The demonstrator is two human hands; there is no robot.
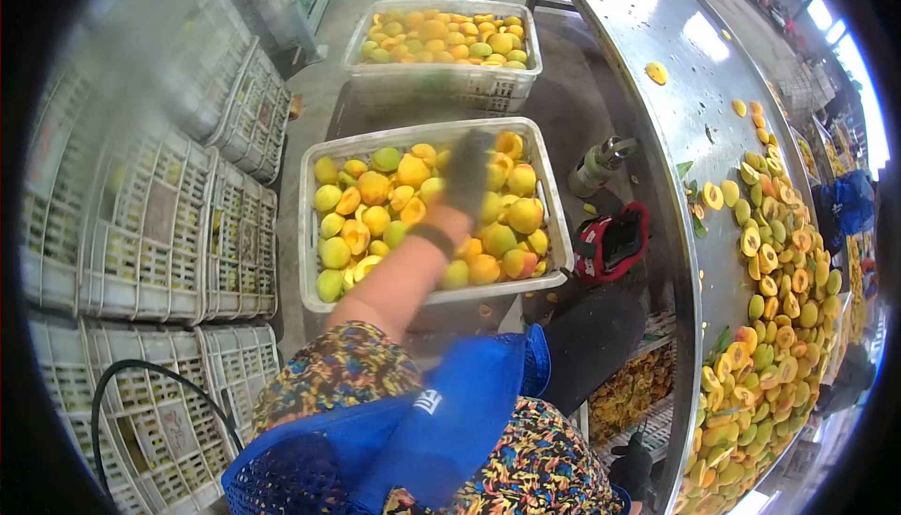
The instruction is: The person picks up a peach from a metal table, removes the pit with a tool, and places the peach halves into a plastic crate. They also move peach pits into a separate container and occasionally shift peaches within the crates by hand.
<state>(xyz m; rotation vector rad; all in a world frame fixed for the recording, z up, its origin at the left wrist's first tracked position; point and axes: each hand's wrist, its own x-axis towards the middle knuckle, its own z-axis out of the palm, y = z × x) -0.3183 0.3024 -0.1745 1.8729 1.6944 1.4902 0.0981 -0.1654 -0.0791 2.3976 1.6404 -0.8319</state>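
Note:
My left hand (pixel 467 175), in a dark glove and smeared by motion, is over a white plastic crate (pixel 316 224) full of yellow-green and orange peaches or apricots (pixel 375 187). Some of the fruit there is whole and some is cut in halves. Whether the fingers touch or hold any fruit is not visible. Low at the right, my right hand (pixel 631 466) shows as a small dark gloved shape beside the steel table's edge. Its fingers are too dark and small to make out.
A second fruit crate (pixel 441 74) stands behind. Stacked white crates (pixel 150 234) line the left. The steel table (pixel 648 130) bears a heap of halved fruit (pixel 779 327). A bottle (pixel 601 166) and a red-and-black bag (pixel 610 243) are on the floor between.

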